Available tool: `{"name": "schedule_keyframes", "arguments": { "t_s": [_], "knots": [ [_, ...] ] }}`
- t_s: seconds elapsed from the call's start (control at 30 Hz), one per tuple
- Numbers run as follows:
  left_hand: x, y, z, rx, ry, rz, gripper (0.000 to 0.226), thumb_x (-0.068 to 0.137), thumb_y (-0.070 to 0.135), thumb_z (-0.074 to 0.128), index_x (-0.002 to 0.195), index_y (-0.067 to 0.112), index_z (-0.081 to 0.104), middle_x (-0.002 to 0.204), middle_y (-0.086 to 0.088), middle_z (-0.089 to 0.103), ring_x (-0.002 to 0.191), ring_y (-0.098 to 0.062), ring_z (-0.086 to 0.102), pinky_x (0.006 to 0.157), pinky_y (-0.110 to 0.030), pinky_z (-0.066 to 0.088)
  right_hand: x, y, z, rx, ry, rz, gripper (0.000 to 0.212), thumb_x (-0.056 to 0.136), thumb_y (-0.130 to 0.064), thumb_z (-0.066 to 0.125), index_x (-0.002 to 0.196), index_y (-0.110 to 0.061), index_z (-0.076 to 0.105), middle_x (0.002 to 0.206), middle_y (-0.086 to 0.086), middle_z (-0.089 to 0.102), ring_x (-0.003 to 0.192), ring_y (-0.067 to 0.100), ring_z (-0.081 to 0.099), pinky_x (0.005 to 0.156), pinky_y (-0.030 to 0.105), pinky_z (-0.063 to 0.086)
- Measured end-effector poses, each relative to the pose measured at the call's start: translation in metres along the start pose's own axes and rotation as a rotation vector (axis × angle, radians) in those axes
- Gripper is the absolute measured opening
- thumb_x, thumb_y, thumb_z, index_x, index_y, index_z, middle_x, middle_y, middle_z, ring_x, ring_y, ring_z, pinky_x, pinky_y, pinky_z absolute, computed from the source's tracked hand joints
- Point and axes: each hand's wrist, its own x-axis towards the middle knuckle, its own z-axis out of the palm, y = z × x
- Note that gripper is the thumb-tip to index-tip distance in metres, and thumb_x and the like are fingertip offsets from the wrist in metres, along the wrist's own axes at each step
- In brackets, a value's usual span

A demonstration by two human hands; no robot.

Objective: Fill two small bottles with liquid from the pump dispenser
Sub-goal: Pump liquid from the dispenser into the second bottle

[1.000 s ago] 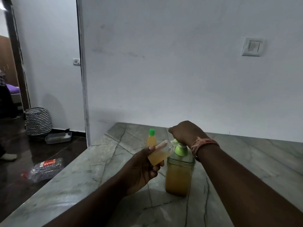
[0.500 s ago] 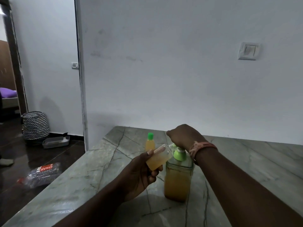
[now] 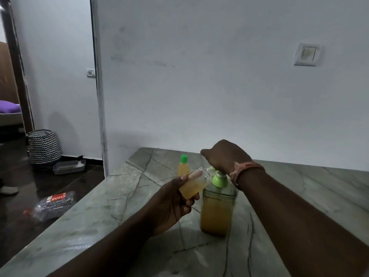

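Since a moment ago my view has tipped slightly, so the counter (image 3: 299,192) sits a little lower in frame; both hands stay where they were. My left hand (image 3: 171,204) holds a small uncapped bottle (image 3: 194,183), fingers and thumb clamped around its lower body. The bottle is tilted, its open neck pointing right and up toward the pump's spout, and it is a bit over half full of yellow liquid. My right hand (image 3: 224,155) rests on top of the pump head, fingers curled together over it; an orange thread band (image 3: 242,169) circles that wrist. The dispenser (image 3: 217,208), a clear jar of amber liquid with a green pump collar, stands upright on the grey veined stone counter. Behind the held bottle, a second small bottle (image 3: 183,166) stands upright on the counter, green cap on, filled with yellow liquid. Left of the counter, on the dark floor, lie a crumpled plastic bottle (image 3: 54,204), a grey tray (image 3: 68,166) and a zigzag-patterned basket (image 3: 44,146).
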Motion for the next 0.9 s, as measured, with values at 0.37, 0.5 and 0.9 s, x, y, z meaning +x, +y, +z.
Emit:
{"name": "schedule_keyframes", "arguments": {
  "t_s": [0.37,0.5,0.9],
  "knots": [
    [0.000,-0.001,0.002,0.027,0.032,0.001,0.069,0.078,0.043,0.073,0.137,0.014,0.052,0.086,-0.014,0.066,0.063,-0.012,0.057,0.055,-0.021,0.053,0.003,0.000,0.001,-0.047,-0.107,0.020,0.029,0.080,-0.037,0.054,0.061,-0.016,0.057,0.068,0.001,0.058,0.059,0.014,0.051,0.050,0.024,0.032],
    [0.001,-0.001,0.002,0.008,0.016,0.003,0.065,0.082,0.041,0.071,0.137,0.013,0.051,0.086,-0.015,0.065,0.064,-0.013,0.058,0.056,-0.022,0.053,0.003,0.001,-0.001,-0.060,0.042,-0.012,0.027,0.071,-0.041,0.052,0.062,-0.016,0.058,0.065,0.000,0.060,0.058,0.019,0.054,0.050,0.023,0.032],
    [-0.002,-0.001,0.004,0.035,0.040,0.009,0.067,0.080,0.043,0.073,0.136,0.012,0.053,0.086,-0.014,0.066,0.064,-0.012,0.058,0.056,-0.021,0.053,-0.004,-0.001,-0.003,-0.112,-0.154,-0.077,0.028,0.086,-0.028,0.044,0.065,-0.013,0.055,0.082,0.005,0.062,0.079,0.024,0.059,0.061,0.026,0.038]
  ]
}}
